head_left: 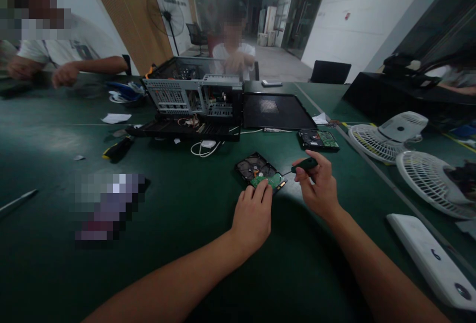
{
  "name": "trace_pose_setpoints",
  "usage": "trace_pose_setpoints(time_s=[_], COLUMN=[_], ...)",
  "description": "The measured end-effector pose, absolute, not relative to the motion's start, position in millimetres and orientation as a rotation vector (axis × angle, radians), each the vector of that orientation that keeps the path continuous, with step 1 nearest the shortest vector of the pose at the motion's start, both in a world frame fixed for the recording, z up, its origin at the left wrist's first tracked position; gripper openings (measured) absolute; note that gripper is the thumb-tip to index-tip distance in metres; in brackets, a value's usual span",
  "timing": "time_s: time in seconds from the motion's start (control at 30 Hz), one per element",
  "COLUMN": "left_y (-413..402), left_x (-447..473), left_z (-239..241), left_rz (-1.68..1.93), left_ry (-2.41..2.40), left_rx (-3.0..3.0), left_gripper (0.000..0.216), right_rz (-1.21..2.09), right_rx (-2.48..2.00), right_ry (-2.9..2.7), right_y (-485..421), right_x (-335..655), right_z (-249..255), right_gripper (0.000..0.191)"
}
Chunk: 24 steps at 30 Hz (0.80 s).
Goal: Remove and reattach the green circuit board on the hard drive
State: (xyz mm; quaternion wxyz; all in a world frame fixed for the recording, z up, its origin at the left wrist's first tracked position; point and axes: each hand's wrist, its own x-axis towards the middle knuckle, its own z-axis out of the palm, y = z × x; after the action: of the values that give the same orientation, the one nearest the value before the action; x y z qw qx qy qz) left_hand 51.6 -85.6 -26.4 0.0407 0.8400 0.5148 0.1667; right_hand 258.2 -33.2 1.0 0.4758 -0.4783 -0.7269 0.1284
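Observation:
A hard drive [246, 170] lies on the green table in front of me, its green circuit board [274, 180] facing up. My left hand [256, 211] grips its near edge, fingertips pressing on the board. Between the thumb and fingers of my right hand [320, 186] is a screwdriver [305, 164] with a dark green handle. Its thin shaft points left, and the tip is at the right side of the drive; whether it touches a screw is too small to tell. A second hard drive [319, 140] rests farther back, apart from both hands.
An opened computer case [189, 96] stands at the back, with a black side panel [277, 109] beside it. White fans [375, 142] and a white device [427, 258] are on the right. A yellow-black tool [118, 149] lies left. Other people sit across the table.

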Motion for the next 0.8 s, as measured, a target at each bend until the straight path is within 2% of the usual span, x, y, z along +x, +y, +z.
trace_pose_setpoints(time_s=[0.4, 0.67, 0.8], left_y=[-86.1, -85.7, -85.2], left_x=[51.9, 51.2, 51.4], left_z=[-26.1, -26.1, -27.4], left_rz=[0.495, 0.496, 0.494], left_ry=[1.585, 1.576, 1.577], left_rx=[2.562, 2.568, 2.575], left_gripper=[0.063, 0.061, 0.06], right_rz=[0.263, -0.002, -0.072], right_rx=[-1.173, -1.277, -1.259], right_ry=[-1.795, -1.754, -1.776], right_y=[-33.3, -30.6, -31.9], right_x=[258.9, 260.0, 261.1], right_z=[-1.7, -1.5, 3.4], right_gripper=[0.053, 0.062, 0.059])
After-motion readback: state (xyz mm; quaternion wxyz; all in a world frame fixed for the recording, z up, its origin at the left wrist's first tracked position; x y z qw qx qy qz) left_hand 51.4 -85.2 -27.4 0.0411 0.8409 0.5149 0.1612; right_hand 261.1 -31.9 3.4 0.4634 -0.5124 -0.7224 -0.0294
